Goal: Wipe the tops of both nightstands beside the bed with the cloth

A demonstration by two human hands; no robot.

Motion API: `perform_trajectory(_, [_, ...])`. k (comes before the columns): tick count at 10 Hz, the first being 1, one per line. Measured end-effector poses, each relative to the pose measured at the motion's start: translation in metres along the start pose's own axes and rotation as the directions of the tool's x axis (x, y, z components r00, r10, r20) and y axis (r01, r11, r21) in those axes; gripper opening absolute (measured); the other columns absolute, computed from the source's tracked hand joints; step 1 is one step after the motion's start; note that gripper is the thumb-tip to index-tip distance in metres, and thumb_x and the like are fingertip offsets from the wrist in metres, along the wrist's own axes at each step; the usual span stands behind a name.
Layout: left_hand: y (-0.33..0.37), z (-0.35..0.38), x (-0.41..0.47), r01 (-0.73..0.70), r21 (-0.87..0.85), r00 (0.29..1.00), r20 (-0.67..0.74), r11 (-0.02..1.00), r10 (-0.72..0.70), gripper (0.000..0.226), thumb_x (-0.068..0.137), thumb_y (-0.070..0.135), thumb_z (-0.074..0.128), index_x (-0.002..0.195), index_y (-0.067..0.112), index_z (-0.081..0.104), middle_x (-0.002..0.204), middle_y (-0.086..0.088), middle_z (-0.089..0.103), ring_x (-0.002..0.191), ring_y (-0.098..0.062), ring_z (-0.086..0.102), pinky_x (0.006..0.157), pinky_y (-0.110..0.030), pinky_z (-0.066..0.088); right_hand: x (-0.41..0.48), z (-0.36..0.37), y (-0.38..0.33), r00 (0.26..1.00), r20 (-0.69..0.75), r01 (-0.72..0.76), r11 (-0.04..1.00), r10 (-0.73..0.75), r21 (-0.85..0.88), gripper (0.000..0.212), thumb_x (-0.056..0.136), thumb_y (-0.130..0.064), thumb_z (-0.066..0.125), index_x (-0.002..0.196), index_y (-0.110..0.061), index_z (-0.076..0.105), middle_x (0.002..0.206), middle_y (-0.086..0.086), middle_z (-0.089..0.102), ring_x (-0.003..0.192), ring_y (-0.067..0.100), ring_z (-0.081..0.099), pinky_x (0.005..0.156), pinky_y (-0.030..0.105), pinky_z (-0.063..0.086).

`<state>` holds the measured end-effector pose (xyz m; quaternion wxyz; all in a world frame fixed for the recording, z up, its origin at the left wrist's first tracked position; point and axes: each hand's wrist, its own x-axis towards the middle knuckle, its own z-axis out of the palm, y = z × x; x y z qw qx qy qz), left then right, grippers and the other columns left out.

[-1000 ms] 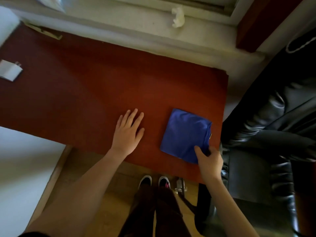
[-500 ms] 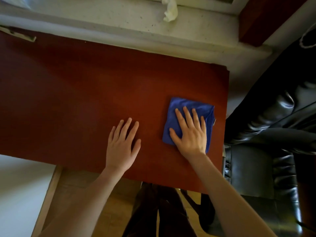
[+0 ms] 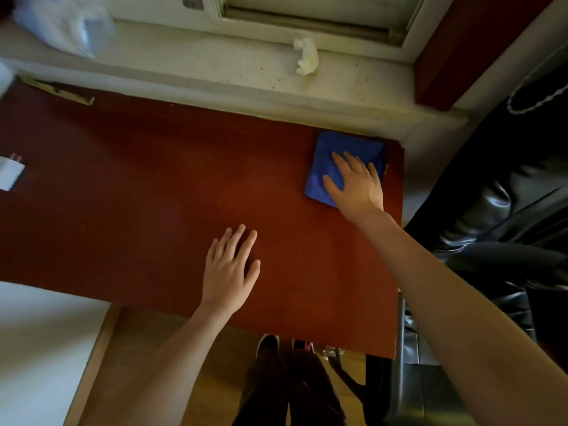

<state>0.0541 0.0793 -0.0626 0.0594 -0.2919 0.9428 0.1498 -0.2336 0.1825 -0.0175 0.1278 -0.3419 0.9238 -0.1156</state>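
So the blue cloth [image 3: 341, 167] is folded into a rough square and sits way up in the far right corner of the red-brown nightstand [image 3: 153, 195] top, right by the back edge and the right edge. The right hand [image 3: 356, 186] is lying flat on top of it, palm down, fingers spread and stretched out, pressing on it rather than gripping it. It covers the near right part of the cloth, and the far and left parts stick out from under the fingers. The right arm reaches in from the lower right, across the near right corner of the top.

The left hand [image 3: 230, 272] is empty, flat on the bare wood with fingers loosely open, close to the near edge and about mid-width. It's well apart from the cloth, which lies up and to the right of it.

Other stuff: a white plug [image 3: 10, 173] sits at the far left of the top, cut off by the frame. Behind the nightstand there's a pale sill [image 3: 215, 66] with a crumpled white tissue [image 3: 305, 56] on it. A black leather chair [image 3: 507, 241] is just beside the nightstand on the right. Below the near edge you can see the person's dark trousers and shoes [image 3: 284, 344] on a wood floor, and something white fills the lower left corner; can't tell what.
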Motion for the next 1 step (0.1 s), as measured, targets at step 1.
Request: perform_trajectory(1, [0.0088, -0.0327, 0.0067, 0.027, -0.094, 0.986, 0.165, 0.995, -0.011, 0.057, 0.097, 0.042, 0.041, 0.151, 0.028, 0.028, 0.16, -0.003, 0.025, 0.148, -0.024, 0.021, 0.119, -0.042, 0.02, -0.0589, -0.0433, -0.0152, 0.987, -0.16, 0.011, 0.971, 0.028, 0.237, 0.057, 0.096, -0.037, 0.048, 0.147, -0.013, 0.04, 0.152, 0.008, 0.042, 0.141, 0.027, 0.036, 0.115, 0.04, 0.03])
